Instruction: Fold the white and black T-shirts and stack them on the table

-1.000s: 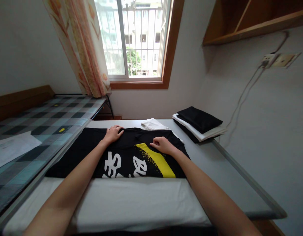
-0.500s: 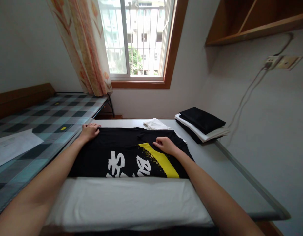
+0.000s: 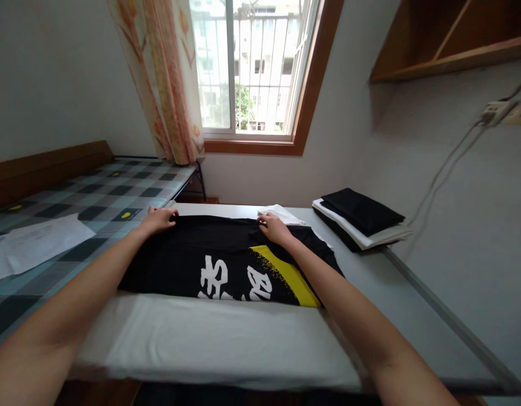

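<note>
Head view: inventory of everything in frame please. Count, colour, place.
black shirt: 1, black with white characters and a yellow stripe, flat on table centre
white cloth: 1, white, over the table's near end, under the shirt
table: 1, grey, centre
folded garment: 1, white, just beyond the shirt
folded stack: 1, black and white layers, table's far right
bed: 1, teal-black check, left
papers: white, on the bed, count unclear
curtain: 1, orange floral, left of window
window: 1, wood frame, far wall
shelf: 1, wood, top right
socket: 1, white, right wall
left hand: on shirt's far left corner
right hand: on shirt's far edge
</note>
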Tool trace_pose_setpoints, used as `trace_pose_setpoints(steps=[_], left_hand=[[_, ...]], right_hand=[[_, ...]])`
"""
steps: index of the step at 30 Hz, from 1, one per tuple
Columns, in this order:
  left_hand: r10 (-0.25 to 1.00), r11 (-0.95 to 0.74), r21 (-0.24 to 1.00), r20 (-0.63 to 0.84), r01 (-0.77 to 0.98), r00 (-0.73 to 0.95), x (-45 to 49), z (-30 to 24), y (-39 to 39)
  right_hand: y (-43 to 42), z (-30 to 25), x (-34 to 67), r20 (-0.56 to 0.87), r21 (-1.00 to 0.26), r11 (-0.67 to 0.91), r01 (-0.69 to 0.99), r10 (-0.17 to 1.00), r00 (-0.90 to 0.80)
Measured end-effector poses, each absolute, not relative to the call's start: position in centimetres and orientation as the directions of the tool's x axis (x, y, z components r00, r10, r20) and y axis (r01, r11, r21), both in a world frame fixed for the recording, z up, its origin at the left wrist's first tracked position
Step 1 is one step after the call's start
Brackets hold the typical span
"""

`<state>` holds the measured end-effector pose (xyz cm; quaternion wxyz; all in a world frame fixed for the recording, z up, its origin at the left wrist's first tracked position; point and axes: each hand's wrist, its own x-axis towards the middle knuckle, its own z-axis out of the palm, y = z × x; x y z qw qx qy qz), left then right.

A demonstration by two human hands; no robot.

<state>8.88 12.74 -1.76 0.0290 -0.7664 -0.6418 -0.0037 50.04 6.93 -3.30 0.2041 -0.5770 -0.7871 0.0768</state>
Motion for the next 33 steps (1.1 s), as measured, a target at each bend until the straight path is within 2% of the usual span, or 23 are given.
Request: trace_pose_setpoints(steps=[4,12,18,24,27,29,31,33], left_hand=[[0.990,-0.128,-0.094,0.041,0.987,0.133,7.6,-1.1,11.7],[0.996,-0.059,-0.075,0.058,0.995,0.064,5.8,-0.4,10.4],[0.988,-0.114,0.082,0.111,0.990,0.105,5.4,-0.4,9.9],[0.968,-0.251,0.249,0.078,0.935,0.239,4.9,-1.1,9.6],[0.955,-0.296,0.297,0.104,0.908,0.277,4.3,-0.9,8.5],[0.946,-0.323,0.310,0.133,0.894,0.296,3.4,-0.8,7.1],[0.930,-0.365,0.299,0.167,0.882,0.328,2.3,-0.9,5.2],[0.908,-0.415,0.260,0.175,0.872,0.380,1.3,-1.4,2.9]], right_hand=[[9.1,-3.1,48.5,0.113,-0.228,0.156,0.961,0.985,-0.133],[9.4,-2.9,48.3,0.123,-0.217,0.112,0.970,0.989,-0.087],[9.0,-3.3,48.9,0.131,-0.255,0.136,0.957,0.986,-0.105],[8.6,-3.3,49.4,0.166,-0.269,0.180,0.946,0.976,-0.138],[7.3,-2.5,49.8,0.243,-0.269,0.246,0.931,0.953,-0.182],[5.6,-2.1,50.3,0.372,-0.233,0.355,0.906,0.893,-0.254],[3.3,-2.1,50.9,0.511,-0.139,0.489,0.861,0.780,-0.361],[0.8,-2.8,51.7,0.571,-0.010,0.604,0.797,0.657,-0.492]])
